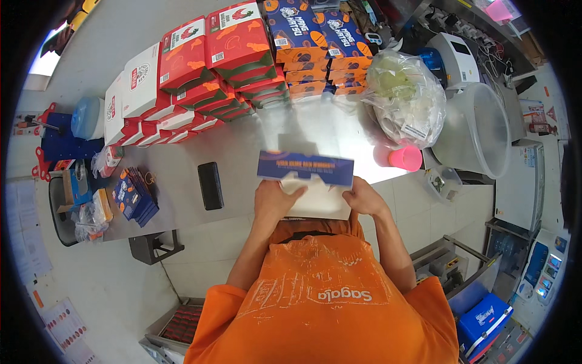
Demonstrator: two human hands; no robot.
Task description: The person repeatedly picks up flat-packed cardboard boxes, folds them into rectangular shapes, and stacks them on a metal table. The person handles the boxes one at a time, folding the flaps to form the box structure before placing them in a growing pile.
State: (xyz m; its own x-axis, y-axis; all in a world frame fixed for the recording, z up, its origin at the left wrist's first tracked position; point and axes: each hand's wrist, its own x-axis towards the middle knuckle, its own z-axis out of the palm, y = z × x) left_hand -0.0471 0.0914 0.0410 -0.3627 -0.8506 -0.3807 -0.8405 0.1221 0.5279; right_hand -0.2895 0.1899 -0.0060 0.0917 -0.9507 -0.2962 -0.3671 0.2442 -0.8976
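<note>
Between my hands, at the table's front edge, is a partly folded cardboard box (306, 168). Its blue and orange printed panel faces up on the far side, and its plain cream inside shows nearer to me. My left hand (273, 199) grips the box's left side, thumb laid over the cream board. On the opposite side my right hand (365, 197) holds the edge, its thumb by the blue panel; some fingers of both hands are hidden behind the card. A black phone (210, 185) lies on the table to the left of my left hand.
Stacks of red and white boxes (182, 54) and blue and orange boxes (297, 36) stand along the far side of the metal table (182, 176). Rightward are a filled plastic bag (403, 97), a pink cup (405, 158) and a clear tub (476, 130). Blue packets (136, 197) lie at left.
</note>
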